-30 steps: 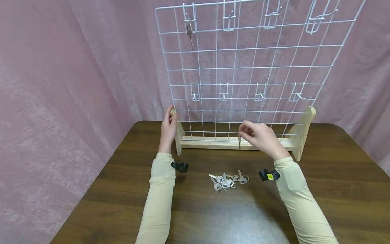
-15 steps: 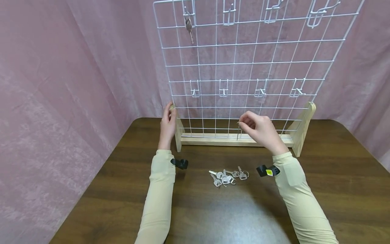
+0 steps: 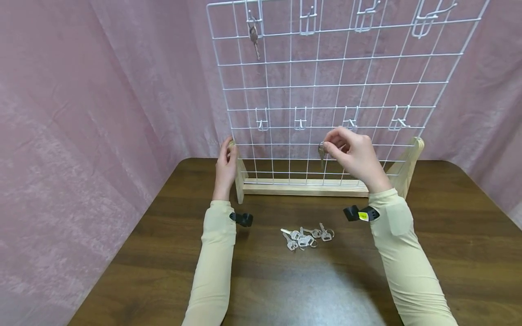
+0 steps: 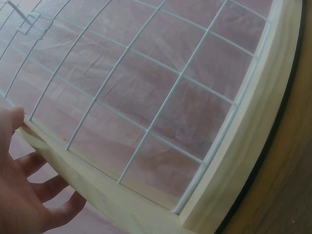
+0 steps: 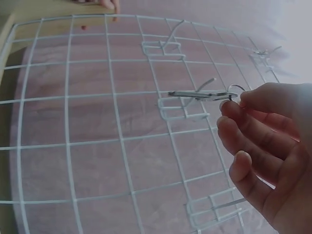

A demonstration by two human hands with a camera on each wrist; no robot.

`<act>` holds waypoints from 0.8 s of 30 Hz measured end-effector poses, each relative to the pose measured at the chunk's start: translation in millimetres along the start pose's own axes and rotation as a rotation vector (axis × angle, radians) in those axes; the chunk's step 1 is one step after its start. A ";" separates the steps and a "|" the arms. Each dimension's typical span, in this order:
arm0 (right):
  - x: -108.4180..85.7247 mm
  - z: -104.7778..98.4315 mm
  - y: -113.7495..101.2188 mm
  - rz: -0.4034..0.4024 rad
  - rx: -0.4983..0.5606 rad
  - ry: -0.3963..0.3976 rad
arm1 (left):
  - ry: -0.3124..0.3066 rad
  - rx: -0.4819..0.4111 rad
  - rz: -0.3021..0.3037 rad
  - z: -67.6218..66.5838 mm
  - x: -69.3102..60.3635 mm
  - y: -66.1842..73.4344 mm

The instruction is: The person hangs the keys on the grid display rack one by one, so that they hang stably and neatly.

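My right hand (image 3: pixel 356 156) pinches the ring (image 5: pixel 237 87) of a small metal key (image 3: pixel 321 151) between thumb and fingertip. The key dangles in front of the white wire grid (image 3: pixel 302 86), a little below the lower row of hooks (image 3: pixel 300 123). In the right wrist view, key and ring appear near one hook, and I cannot tell whether they touch it. My left hand (image 3: pixel 225 170) grips the top of the grid's left wooden upright (image 4: pixel 92 190), thumb on one side and fingers on the other.
Several loose keys (image 3: pixel 303 237) with rings lie in a pile on the brown table (image 3: pixel 281 285). Another key (image 3: pixel 253 34) hangs from the upper left hook. More hooks (image 3: pixel 307 20) line the grid's upper row. A pink curtain (image 3: pixel 122 90) stands behind.
My right hand has risen with the key from the height of the wooden base bar to just under the lower hooks. The left hand stays on the upright.
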State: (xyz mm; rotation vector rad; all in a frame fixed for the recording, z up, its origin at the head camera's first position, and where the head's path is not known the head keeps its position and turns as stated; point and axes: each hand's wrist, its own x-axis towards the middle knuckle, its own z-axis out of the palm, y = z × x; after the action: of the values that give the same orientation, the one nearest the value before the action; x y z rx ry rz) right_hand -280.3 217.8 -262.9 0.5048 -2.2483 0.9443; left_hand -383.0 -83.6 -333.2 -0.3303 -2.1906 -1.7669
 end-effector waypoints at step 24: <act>89.0 -46.2 -36.3 -0.164 -0.129 0.237 | 0.030 -0.013 0.012 6.0 15.4 -33.2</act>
State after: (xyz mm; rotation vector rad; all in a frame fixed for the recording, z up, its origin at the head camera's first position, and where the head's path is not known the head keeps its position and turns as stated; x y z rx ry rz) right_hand -305.4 218.8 -159.2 0.4842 -2.0057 0.7303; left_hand -410.0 -85.0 -358.7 -0.3167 -2.1526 -1.7696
